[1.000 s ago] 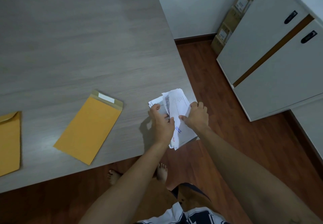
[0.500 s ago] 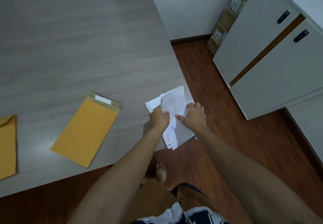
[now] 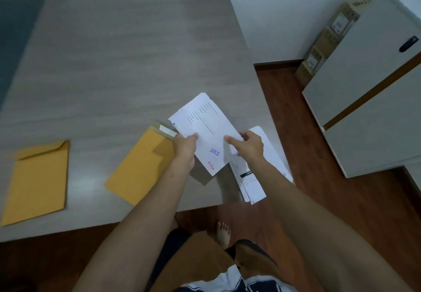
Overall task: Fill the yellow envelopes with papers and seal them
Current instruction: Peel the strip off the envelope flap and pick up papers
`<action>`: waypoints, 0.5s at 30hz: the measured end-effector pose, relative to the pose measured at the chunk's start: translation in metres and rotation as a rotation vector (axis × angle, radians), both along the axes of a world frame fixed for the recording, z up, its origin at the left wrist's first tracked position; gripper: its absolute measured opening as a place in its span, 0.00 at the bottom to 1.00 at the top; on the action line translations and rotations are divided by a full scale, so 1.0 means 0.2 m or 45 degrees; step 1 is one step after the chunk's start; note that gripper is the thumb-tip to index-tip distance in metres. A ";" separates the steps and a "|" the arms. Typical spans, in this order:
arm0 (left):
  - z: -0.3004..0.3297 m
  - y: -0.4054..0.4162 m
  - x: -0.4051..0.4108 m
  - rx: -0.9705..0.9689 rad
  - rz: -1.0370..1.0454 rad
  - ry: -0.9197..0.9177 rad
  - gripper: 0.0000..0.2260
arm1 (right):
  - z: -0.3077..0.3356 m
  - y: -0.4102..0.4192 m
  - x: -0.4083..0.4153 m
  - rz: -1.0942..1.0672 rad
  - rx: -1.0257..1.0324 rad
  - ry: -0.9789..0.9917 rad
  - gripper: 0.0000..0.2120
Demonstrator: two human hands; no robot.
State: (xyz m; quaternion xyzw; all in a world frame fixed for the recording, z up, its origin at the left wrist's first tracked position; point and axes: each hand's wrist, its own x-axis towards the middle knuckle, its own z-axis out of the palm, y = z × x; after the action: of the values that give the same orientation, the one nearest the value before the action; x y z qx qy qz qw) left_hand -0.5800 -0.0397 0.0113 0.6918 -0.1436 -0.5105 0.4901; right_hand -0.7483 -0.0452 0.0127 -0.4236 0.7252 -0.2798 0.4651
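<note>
Above the near right part of the bench (image 3: 114,64) I see the left hand (image 3: 185,147) and right hand (image 3: 249,147) pinching one white paper (image 3: 206,127), just right of a yellow envelope (image 3: 139,164) and left of the paper pile (image 3: 255,182).

Dim, soft, wide-angle edge bending

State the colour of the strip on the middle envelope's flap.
White strip, head view.
</note>
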 end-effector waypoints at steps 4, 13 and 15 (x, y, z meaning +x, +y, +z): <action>0.01 0.02 0.21 -0.054 -0.008 0.103 0.11 | -0.01 0.01 0.14 -0.032 0.084 -0.275 0.09; 0.07 0.05 0.80 -0.099 -0.238 0.006 0.13 | 0.03 -0.04 0.42 0.205 -0.140 -0.106 0.07; 0.09 0.05 0.93 -0.090 -0.390 -0.110 0.12 | 0.04 -0.06 0.47 0.258 -0.198 -0.072 0.07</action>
State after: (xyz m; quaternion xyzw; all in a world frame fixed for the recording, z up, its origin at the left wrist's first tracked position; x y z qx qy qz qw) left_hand -0.3948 -0.0305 0.0286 0.6653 -0.2863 -0.5438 0.4240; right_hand -0.6551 -0.0576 0.0213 -0.5214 0.6414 -0.2986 0.4769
